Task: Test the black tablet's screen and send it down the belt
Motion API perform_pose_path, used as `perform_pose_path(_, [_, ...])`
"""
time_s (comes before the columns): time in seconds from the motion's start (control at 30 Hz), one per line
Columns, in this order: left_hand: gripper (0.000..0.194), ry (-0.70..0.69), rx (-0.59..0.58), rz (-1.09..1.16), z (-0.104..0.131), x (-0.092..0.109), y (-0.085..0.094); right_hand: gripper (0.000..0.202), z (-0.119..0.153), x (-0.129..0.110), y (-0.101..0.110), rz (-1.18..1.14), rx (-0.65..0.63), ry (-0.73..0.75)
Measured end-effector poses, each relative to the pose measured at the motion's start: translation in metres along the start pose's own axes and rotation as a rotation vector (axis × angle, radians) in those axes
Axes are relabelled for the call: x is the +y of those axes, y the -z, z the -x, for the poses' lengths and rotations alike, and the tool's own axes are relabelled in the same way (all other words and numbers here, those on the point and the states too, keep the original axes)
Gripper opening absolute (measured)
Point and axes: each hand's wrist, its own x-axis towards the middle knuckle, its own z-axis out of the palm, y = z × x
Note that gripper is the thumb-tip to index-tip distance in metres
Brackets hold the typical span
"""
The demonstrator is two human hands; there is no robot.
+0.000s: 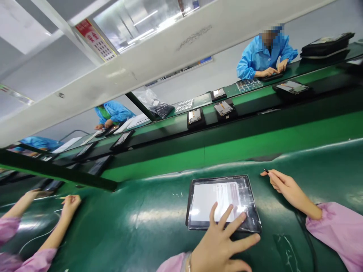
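Tablet: the tablet [223,203] lies flat on the green mat [136,223], near its front edge, screen up and lit white.
Left hand: the left hand [219,243] is open, fingers spread, fingertips [213,207] resting on the tablet's near edge and screen; it grips nothing.
Right hand: the right hand [280,185] rests on the mat just right of the tablet's far corner, fingers pinched shut on a thin dark stylus [266,170].
Sleeves: pink cuffs at both wrists.
Surface: a shiny dark green mat, wrinkled along its back edge, with small white scuffs.
Neighbour: at the mat's left end, another person's two hands [69,202] in pink sleeves, with a thin white cable [39,236] beside them.
Conveyor: behind the mat runs a green belt [255,143] carrying black trays with devices [195,118].
Room: across the belt, workers in blue coats [262,56] bend over their own bench; a white beam [159,53] crosses overhead, a red sign [95,37] hangs by ceiling lights.
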Motion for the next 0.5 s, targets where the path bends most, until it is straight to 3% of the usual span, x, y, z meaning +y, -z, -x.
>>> perform_pose_path(0.03, [0.079, 0.065, 0.005, -0.025, 0.006, -0.003, -0.001, 0.066, 0.000, 0.001, 0.000, 0.001, 0.001, -0.004])
perform_pose_path(0.1, [0.101, 0.323, 0.019, -0.045, 0.019, -0.011, -0.006, 0.068, 0.000, 0.003, 0.001, 0.001, 0.004, -0.006])
perform_pose_path(0.2, [0.129, 0.677, 0.077, 0.074, 0.037, -0.017, -0.018, 0.070, 0.000, 0.007, 0.000, -0.011, 0.017, -0.009])
perform_pose_path(0.37, [0.121, 0.808, 0.194, 0.160, 0.034, -0.015, -0.030, 0.073, -0.002, 0.013, -0.001, -0.043, 0.040, -0.017])
perform_pose_path(0.5, [0.117, 0.899, 0.210, 0.092, -0.009, -0.044, -0.038, 0.077, -0.003, 0.018, -0.002, -0.055, 0.056, -0.015])
